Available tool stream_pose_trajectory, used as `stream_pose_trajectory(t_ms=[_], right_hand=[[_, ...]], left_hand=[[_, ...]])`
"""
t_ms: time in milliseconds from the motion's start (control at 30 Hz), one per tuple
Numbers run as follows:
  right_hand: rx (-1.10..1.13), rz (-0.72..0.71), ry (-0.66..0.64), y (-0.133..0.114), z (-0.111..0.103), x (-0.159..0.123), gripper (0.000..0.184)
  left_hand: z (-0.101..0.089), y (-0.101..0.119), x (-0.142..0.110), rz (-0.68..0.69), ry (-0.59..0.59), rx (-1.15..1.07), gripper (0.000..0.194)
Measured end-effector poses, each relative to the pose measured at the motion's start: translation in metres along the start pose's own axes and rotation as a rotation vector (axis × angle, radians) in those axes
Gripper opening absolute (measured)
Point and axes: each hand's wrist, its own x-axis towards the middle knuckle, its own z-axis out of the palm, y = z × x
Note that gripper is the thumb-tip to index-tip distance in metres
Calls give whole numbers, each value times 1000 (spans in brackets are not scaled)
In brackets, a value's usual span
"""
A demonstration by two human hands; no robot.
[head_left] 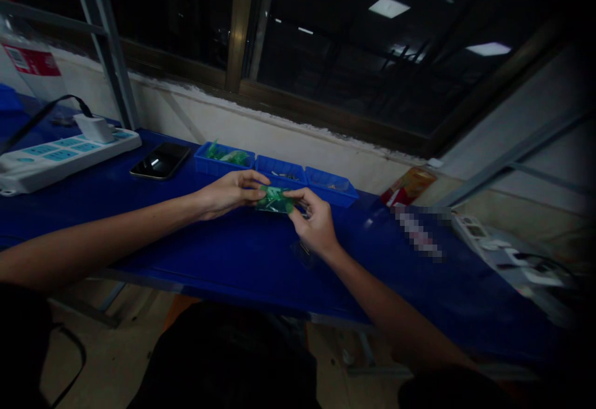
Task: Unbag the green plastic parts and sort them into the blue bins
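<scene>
Between my two hands is a small green plastic bag [274, 200], held above the blue table. My left hand [233, 193] pinches its left end between thumb and fingers. On the other end, my right hand [315, 218] grips the bag's right edge. Small contents seem to show through the film, too blurred to name. Just behind the hands stand three blue bins in a row: the left bin [201, 162] holds green bags [235, 157], the middle bin [270, 179] small metal-looking pieces, the right bin [333, 195] a few tiny parts. A small clear packet [302, 251] lies below my right hand.
A phone [161, 161] and a white power strip [69, 156] lie on the left, near a large bottle [32, 64]. Toward the right are a red-and-yellow package [410, 187] and another power strip [507, 254] with cables. A wall and window border the table's back.
</scene>
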Motion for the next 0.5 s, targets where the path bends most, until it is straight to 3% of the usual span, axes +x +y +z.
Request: stream_pose_trajectory(t_ms=[200, 367, 500], right_hand=[[333, 209, -75, 4, -2, 7, 22], [393, 315, -26, 9, 3, 8, 36], [343, 370, -70, 12, 7, 8, 18]], left_hand=[[-2, -6, 4, 126, 54, 126, 31], [-2, -8, 6, 175, 47, 226, 33], [-3, -11, 8, 151, 42, 217, 28]])
